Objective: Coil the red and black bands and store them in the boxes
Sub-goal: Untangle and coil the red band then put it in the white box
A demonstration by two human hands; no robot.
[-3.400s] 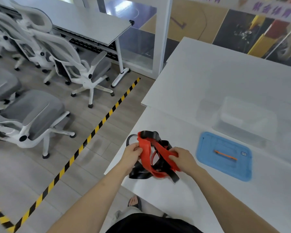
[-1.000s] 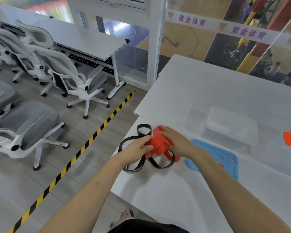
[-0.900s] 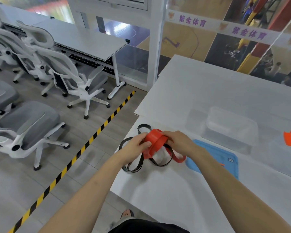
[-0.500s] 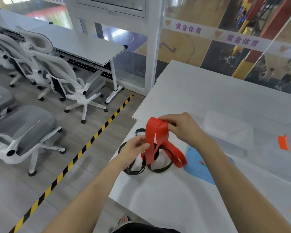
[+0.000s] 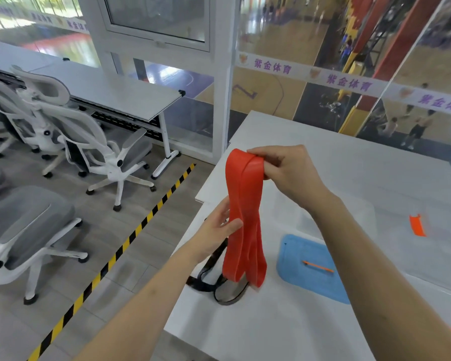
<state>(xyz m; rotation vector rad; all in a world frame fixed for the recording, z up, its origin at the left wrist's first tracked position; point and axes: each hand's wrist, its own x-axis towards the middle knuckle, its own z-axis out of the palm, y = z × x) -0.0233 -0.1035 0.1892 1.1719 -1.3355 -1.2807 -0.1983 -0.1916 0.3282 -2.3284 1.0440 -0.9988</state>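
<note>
Floor: grey wood-grain planks, crossed diagonally by a yellow-and-black hazard stripe. White table occupies the right foreground. Left side: several white-framed office chairs with grey seats on castors, grouped beside a long grey desk on white legs. Far side: white-framed glass partition with a hinged window above. A frosted strip with purple characters runs across the glass. Beyond the glass, a wooden sports court with distant blurred figures. Lighting bright and even.
</note>
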